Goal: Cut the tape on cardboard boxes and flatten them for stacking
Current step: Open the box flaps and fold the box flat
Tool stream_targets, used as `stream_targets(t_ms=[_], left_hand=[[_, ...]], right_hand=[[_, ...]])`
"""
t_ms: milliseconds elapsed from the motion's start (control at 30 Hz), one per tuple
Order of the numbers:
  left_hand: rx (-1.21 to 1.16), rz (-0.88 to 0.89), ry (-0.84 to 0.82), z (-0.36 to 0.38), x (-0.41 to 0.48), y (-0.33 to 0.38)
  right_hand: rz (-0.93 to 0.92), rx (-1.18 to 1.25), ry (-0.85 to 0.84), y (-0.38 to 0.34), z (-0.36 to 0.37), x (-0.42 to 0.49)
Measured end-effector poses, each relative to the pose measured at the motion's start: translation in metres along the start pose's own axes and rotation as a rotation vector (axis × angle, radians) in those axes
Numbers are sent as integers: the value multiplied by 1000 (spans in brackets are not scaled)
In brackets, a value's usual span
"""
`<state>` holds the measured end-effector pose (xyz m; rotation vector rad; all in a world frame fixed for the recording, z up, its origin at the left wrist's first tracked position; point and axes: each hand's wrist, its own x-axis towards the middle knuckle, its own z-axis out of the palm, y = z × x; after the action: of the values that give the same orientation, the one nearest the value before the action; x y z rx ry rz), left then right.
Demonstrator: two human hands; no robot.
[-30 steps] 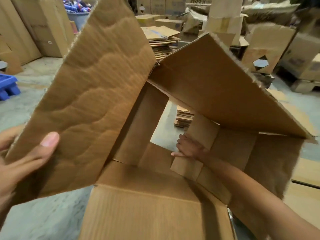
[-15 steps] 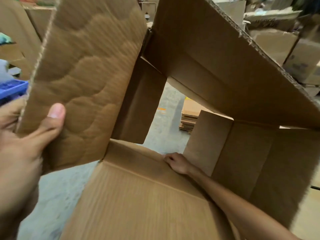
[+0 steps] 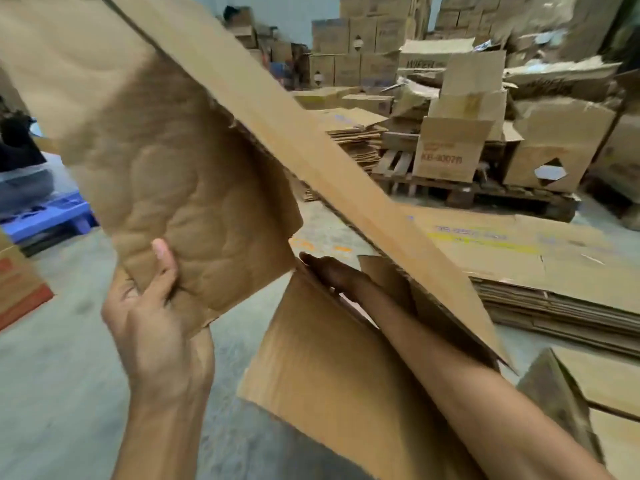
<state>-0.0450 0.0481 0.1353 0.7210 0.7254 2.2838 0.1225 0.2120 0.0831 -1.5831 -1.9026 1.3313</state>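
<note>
A large brown cardboard box (image 3: 194,174) hangs in front of me, nearly collapsed, its panels folded close together. My left hand (image 3: 156,323) grips the lower corner of its rippled flap, thumb on the inner face. My right hand (image 3: 332,271) reaches inside between the panels, fingers stretched flat against the lower panel (image 3: 329,375). A long panel edge (image 3: 311,161) runs diagonally from upper left down to the right, over my right forearm. No knife or tape shows.
A stack of flattened boxes (image 3: 554,271) lies on the concrete floor to the right. Beyond it a wooden pallet (image 3: 467,188) carries many upright boxes. A blue plastic pallet (image 3: 45,220) sits at the left, beside a red-printed box (image 3: 20,289).
The box has gone from an open tube to nearly flat. My right hand slid forward along the lower panel, and my view rose to take in the warehouse.
</note>
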Motion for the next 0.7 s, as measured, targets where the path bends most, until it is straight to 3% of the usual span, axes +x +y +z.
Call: stream_targets(t_ms=[100, 167, 233, 333, 433, 600, 633, 700], left_hand=[[-1, -31, 306, -10, -13, -34], [40, -209, 534, -47, -18, -69], [100, -444, 732, -96, -39, -109], [197, -729, 825, -157, -90, -149], [293, -864, 823, -198, -130, -160], [845, -618, 1012, -214, -150, -145], [998, -499, 971, -206, -151, -139], [1219, -284, 678, -191, -143, -137]], right_hand=[[-46, -90, 8, 3, 3, -22], [-139, -189, -12, 24, 27, -31], [-87, -401, -54, 66, 68, -38], [12, -768, -56, 135, 129, -69], [165, -710, -284, 197, 166, -97], [92, -727, -559, 227, 184, -147], [68, -660, -641, 225, 180, -155], [68, -490, -664, 210, 159, -163]])
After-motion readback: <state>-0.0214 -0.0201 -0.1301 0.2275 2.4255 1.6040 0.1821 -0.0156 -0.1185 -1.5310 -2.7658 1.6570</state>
